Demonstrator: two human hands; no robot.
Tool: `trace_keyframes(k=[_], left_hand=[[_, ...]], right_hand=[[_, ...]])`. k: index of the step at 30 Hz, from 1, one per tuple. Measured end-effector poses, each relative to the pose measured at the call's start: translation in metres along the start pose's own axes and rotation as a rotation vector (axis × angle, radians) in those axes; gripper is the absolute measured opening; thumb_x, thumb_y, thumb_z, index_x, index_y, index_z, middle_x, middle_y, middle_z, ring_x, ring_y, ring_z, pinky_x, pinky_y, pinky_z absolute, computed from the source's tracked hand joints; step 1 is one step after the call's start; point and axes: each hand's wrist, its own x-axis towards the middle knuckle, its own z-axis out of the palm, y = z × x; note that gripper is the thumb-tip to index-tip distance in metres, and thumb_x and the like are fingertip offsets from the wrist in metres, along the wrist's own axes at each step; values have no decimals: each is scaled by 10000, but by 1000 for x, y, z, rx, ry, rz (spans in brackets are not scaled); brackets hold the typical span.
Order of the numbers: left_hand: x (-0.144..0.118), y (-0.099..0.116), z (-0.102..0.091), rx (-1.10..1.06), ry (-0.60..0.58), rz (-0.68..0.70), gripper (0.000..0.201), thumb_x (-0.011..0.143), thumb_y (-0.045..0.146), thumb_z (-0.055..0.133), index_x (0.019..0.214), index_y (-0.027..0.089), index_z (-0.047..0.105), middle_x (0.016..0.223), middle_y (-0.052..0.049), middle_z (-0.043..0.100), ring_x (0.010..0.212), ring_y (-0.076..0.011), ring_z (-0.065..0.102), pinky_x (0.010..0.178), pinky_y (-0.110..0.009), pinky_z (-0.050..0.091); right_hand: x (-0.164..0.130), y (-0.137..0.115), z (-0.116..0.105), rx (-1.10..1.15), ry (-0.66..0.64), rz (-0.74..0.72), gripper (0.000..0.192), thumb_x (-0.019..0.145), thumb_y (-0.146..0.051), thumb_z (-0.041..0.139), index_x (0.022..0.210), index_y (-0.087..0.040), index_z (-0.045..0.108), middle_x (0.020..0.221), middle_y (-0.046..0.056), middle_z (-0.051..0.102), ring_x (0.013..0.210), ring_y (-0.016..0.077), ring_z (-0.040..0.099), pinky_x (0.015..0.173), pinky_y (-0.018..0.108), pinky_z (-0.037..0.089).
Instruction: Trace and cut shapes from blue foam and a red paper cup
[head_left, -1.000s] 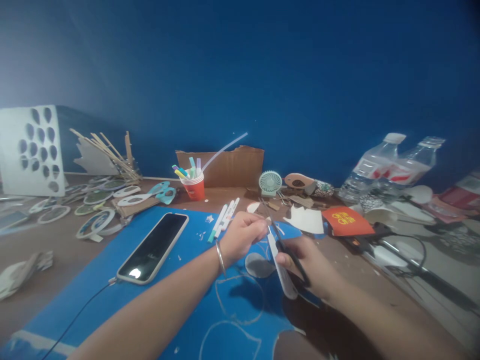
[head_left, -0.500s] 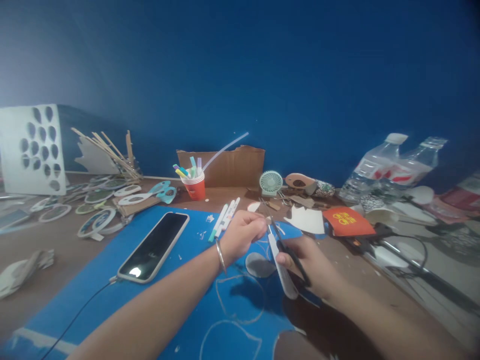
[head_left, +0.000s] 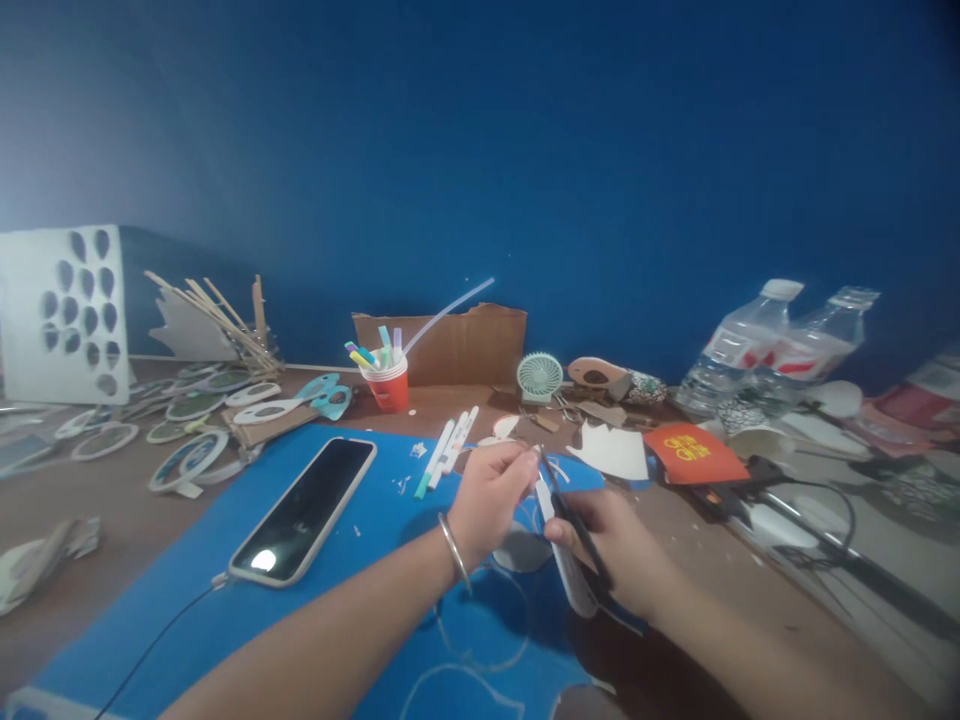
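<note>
Gripping black scissors (head_left: 574,525) w/ closed right hand (head_left: 611,545), lower centre of frame; left hand (head_left: 491,495) is pinching a white paper piece (head_left: 564,570) at the blades, just above the blue sheet (head_left: 360,540) on the table (head_left: 90,500).

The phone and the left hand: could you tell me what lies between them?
Only bare blue sheet with small white scraps separates the phone and left hand, head view.
</note>
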Motion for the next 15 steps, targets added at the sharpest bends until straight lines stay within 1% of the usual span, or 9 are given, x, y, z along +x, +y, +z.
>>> trace_keyframes(k=[3,8,15], left_hand=[[-2,1,2,36,12,23,300,744,211,422,449,167,392,454,41,375,473,-79,345,491,-230,276],[-4,4,5,44,-37,24,276,729,195,413,455,167,403,462,40,386,472,-81,356,491,-227,292],[-3,6,4,43,-70,17,282,724,200,410,444,167,400,449,40,381,456,-78,340,472,-229,275]], right_hand=[[0,1,4,25,7,-25,565,660,-728,442,567,-172,397,578,-33,320,573,111,285,481,225,247],[-3,0,8,106,8,-77,597,646,-762,408,610,-167,418,585,-36,331,569,108,282,494,227,249],[-4,0,6,112,6,-79,596,643,-766,406,599,-171,391,580,-35,329,570,109,290,494,231,229]])
